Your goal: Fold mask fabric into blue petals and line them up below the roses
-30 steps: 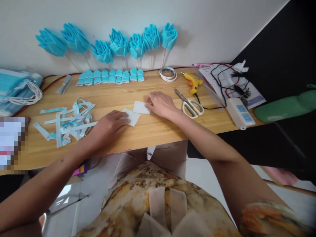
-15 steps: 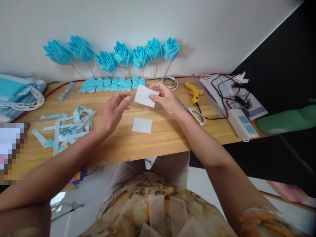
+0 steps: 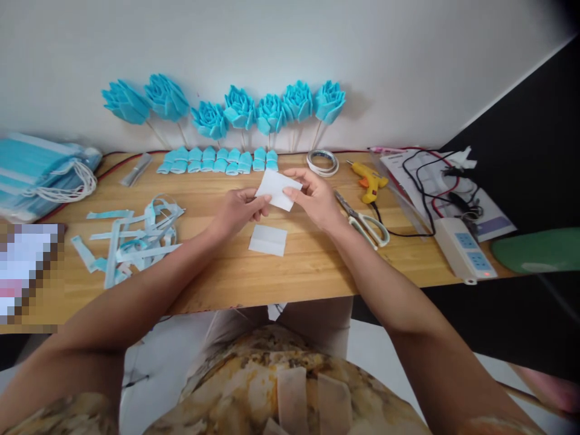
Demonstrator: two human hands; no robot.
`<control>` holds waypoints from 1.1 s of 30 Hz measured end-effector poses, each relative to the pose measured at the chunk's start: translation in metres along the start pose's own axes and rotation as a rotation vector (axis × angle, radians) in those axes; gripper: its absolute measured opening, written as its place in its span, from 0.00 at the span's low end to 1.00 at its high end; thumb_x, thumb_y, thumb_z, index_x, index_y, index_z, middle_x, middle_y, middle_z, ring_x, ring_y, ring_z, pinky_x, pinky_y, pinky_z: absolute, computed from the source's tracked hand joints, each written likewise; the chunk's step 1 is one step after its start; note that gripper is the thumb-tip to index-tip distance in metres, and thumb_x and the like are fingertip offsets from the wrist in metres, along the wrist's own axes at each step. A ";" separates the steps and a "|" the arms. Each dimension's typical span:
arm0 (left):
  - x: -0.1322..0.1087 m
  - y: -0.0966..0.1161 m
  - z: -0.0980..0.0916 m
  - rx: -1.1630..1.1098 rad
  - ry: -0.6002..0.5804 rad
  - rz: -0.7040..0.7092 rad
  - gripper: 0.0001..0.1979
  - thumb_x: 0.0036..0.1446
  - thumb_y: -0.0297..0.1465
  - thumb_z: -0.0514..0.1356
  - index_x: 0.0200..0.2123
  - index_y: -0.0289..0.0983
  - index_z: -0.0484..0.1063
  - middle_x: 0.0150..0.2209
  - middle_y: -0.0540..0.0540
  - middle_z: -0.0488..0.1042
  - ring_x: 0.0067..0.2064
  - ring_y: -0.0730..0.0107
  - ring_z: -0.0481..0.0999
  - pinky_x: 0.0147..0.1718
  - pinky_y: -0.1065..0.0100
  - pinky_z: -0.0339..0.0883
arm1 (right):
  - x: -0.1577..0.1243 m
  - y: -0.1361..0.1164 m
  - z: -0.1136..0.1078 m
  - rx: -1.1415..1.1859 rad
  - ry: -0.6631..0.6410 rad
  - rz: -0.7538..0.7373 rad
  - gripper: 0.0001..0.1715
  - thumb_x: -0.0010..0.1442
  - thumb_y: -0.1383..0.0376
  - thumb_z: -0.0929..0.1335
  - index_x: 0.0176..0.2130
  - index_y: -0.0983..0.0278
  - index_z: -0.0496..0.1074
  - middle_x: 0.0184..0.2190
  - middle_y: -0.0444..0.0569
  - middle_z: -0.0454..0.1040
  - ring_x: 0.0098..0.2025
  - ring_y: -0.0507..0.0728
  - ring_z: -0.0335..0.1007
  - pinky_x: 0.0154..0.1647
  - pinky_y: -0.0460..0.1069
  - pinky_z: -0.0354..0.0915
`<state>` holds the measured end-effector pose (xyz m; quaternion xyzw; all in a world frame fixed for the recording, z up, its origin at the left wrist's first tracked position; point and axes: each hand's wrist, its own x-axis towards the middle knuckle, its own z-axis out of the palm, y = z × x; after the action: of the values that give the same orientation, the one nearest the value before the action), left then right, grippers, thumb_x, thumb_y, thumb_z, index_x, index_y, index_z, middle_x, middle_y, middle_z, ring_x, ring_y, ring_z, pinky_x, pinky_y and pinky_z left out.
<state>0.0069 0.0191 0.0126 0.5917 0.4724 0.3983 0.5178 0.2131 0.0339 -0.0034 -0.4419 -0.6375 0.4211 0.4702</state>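
Note:
Between my two hands is a small white rectangular sheet [image 3: 278, 188], perhaps mask fabric, held above the desk. My left hand [image 3: 242, 211] pinches its lower left corner between thumb and fingers. On the opposite side, my right hand [image 3: 312, 196] grips the right edge, thumb on top. A second white piece [image 3: 267, 240] lies flat on the wood just below, with a faint crease across it. Behind the held sheet, small folded blue petals [image 3: 208, 162] sit in two rows. Scissors [image 3: 365, 220] with pale handles rest beside my right wrist.
Blue fabric flowers [image 3: 240, 107] on sticks lean along the wall. Cut strips [image 3: 145, 238] and a stack of blue masks [image 3: 40, 172] are at left. On the right are a tape roll [image 3: 322, 163], yellow glue gun [image 3: 370, 181], cables, power strip [image 3: 466, 251] and green bottle [image 3: 539, 249].
My left hand has moved right and taken hold of the sheet's left corner; before, only my right hand held it. The whole view has shifted slightly.

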 end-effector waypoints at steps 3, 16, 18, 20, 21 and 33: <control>-0.001 0.003 -0.006 -0.020 0.050 0.020 0.20 0.54 0.44 0.70 0.21 0.36 0.72 0.21 0.50 0.72 0.23 0.77 0.65 0.24 0.72 0.58 | 0.002 0.002 0.001 0.024 0.066 -0.022 0.26 0.57 0.51 0.73 0.51 0.59 0.74 0.39 0.46 0.79 0.38 0.57 0.74 0.41 0.52 0.72; 0.003 0.010 -0.016 -0.051 0.173 0.030 0.12 0.57 0.39 0.66 0.28 0.35 0.77 0.18 0.53 0.67 0.21 0.78 0.60 0.22 0.72 0.54 | 0.005 0.010 0.001 0.085 0.171 -0.023 0.27 0.53 0.46 0.75 0.46 0.60 0.75 0.43 0.47 0.79 0.41 0.57 0.74 0.42 0.52 0.72; 0.004 0.010 -0.018 -0.057 0.194 0.039 0.13 0.58 0.40 0.65 0.29 0.36 0.76 0.19 0.52 0.67 0.21 0.78 0.61 0.22 0.72 0.56 | 0.006 0.010 0.001 0.074 0.174 -0.017 0.27 0.53 0.46 0.74 0.46 0.59 0.75 0.43 0.47 0.79 0.41 0.57 0.73 0.43 0.52 0.71; 0.005 0.008 -0.019 -0.081 0.198 0.043 0.13 0.59 0.42 0.65 0.34 0.36 0.76 0.20 0.53 0.69 0.22 0.77 0.63 0.22 0.72 0.57 | 0.006 0.010 0.001 0.085 0.175 -0.025 0.26 0.53 0.47 0.74 0.46 0.60 0.75 0.43 0.47 0.80 0.41 0.57 0.73 0.43 0.52 0.71; 0.006 0.007 -0.019 -0.093 0.194 0.045 0.14 0.59 0.43 0.65 0.37 0.36 0.77 0.20 0.53 0.69 0.22 0.77 0.64 0.23 0.73 0.58 | 0.006 0.009 0.001 0.096 0.175 -0.029 0.26 0.53 0.48 0.75 0.45 0.60 0.75 0.42 0.47 0.80 0.41 0.57 0.73 0.43 0.52 0.71; 0.006 0.003 -0.011 -0.074 0.079 -0.048 0.18 0.42 0.44 0.73 0.26 0.36 0.74 0.19 0.54 0.68 0.22 0.79 0.61 0.24 0.72 0.56 | 0.002 0.011 0.003 0.087 0.138 -0.017 0.22 0.54 0.52 0.75 0.45 0.62 0.78 0.39 0.46 0.81 0.36 0.54 0.73 0.39 0.49 0.69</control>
<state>-0.0016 0.0276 0.0168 0.5444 0.4917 0.4260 0.5296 0.2111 0.0386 -0.0140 -0.4436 -0.5886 0.4127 0.5352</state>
